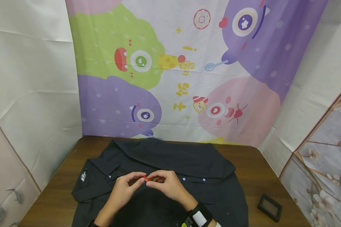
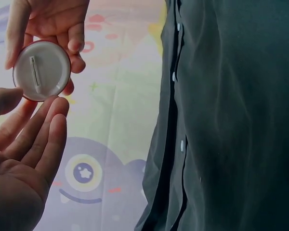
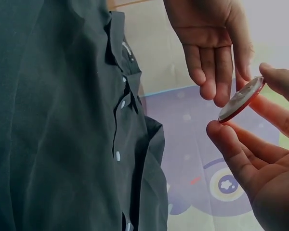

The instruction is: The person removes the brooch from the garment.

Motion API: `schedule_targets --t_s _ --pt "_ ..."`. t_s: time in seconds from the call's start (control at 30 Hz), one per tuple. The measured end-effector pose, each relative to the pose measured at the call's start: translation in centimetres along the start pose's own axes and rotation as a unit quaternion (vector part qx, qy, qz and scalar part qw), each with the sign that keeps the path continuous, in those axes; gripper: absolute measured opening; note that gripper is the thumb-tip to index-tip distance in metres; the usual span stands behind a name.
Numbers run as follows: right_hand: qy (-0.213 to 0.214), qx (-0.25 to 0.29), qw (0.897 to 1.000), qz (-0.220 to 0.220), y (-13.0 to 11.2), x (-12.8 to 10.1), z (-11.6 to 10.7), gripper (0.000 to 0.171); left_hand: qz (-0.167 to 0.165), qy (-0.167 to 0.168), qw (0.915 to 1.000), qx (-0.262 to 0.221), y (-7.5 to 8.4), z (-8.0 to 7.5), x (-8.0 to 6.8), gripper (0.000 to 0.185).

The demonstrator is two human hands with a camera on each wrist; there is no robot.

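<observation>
A round pin badge (image 1: 146, 179) with a red rim and a white back is pinched by its edge in my right hand (image 1: 154, 183), thumb on one side and fingers on the other. The left wrist view shows the badge's back (image 2: 41, 70) with its pin bar. My left hand (image 1: 136, 181) is beside it, fingers straight, their tips (image 2: 58, 108) at the badge's rim. In the right wrist view the badge (image 3: 241, 100) sits tilted between my right fingertips (image 3: 221, 132). Both hands hover over a dark button-up shirt (image 1: 187, 164) spread flat on the table.
The brown wooden table (image 1: 261, 176) carries a small dark framed square (image 1: 270, 207) at the right front. A cartoon-monster cloth backdrop (image 1: 173, 69) hangs behind the table, with white sheets and a floral panel at the sides. My right wrist wears a black band (image 1: 200, 217).
</observation>
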State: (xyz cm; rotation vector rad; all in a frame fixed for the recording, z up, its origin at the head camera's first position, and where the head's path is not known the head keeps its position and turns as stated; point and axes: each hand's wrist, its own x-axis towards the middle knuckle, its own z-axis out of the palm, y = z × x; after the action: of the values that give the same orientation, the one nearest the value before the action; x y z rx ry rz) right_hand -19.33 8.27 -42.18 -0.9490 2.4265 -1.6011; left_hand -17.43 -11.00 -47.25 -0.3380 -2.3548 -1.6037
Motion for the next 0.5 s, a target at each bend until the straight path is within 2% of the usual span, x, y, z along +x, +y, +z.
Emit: schedule_targets --t_s 0.17,0.5 --pt "-0.006 0.005 1.000 0.010 0.2 0.0 -0.1 0.020 0.019 -0.009 0.9998 -0.001 -0.1 0.1 0.0 0.017" --pt "-0.006 0.017 1.000 0.017 4.0 0.5 0.7 0.023 0.014 -0.010 0.9998 -0.002 -0.1 0.1 -0.2 0.017"
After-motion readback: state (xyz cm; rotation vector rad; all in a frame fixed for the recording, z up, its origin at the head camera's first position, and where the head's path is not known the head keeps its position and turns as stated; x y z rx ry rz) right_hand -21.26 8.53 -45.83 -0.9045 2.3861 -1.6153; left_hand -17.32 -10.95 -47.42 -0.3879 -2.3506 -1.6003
